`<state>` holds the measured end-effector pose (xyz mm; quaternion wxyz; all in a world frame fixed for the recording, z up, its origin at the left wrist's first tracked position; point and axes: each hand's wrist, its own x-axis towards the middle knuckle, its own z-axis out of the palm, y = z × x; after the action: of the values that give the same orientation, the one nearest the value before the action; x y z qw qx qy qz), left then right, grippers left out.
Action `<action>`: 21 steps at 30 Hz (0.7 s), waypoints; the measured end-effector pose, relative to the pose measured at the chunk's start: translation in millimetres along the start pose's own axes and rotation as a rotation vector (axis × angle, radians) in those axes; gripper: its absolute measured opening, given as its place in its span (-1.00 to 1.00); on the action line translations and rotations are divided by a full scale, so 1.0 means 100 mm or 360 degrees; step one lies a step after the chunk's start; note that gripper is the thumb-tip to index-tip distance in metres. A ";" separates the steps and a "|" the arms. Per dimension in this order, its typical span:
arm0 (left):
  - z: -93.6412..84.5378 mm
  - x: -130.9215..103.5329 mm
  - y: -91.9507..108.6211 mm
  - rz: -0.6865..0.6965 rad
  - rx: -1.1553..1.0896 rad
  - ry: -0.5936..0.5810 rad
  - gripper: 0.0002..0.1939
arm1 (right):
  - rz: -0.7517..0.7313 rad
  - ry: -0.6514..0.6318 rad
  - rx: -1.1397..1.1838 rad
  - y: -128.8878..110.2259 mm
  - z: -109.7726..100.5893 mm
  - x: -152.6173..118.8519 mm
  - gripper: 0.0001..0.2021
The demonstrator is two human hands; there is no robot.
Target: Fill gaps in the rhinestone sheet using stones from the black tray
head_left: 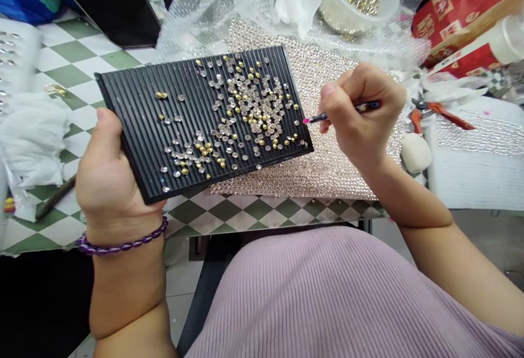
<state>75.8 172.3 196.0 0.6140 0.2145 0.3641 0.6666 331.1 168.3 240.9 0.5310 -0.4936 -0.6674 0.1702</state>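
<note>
Pinching a slim pen point(317, 118), right hand point(366, 129) is beside the tray point(137, 109); left hand point(107, 178) clasps its opposite end, seemingly to steady loose stones point(256, 127).

Wears a dusty mauve top point(319, 292), finely ribbed, with close narrow lines running lengthwise down the front. Has, looped around the left wrist point(125, 230), a single-strand bracelet point(114, 249) of small, round, shiny purple beads.

Loose rhinestones point(256, 127) dot the ridged black tray point(137, 101), a pen point(318, 118) beside it.
</note>
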 end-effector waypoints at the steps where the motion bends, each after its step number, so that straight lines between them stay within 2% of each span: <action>1: 0.00 0.00 0.00 0.0006 0.0007 0.0004 -0.70 | 0.0022 -0.0023 -0.0032 0.01 0.00 0.00 -0.52; 7: -0.03 0.00 -0.01 0.0023 0.0107 0.0048 -0.73 | 0.0081 -0.0192 -0.0086 0.11 0.00 -0.03 -0.56; 21: -0.01 -0.02 0.00 -0.0007 0.0135 -0.0048 -0.69 | 0.0149 -0.0163 -0.0051 0.09 0.00 0.00 -0.53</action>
<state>75.4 170.5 195.9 0.6112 0.2495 0.3834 0.6459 335.4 171.9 234.4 0.4796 -0.5234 -0.6726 0.2091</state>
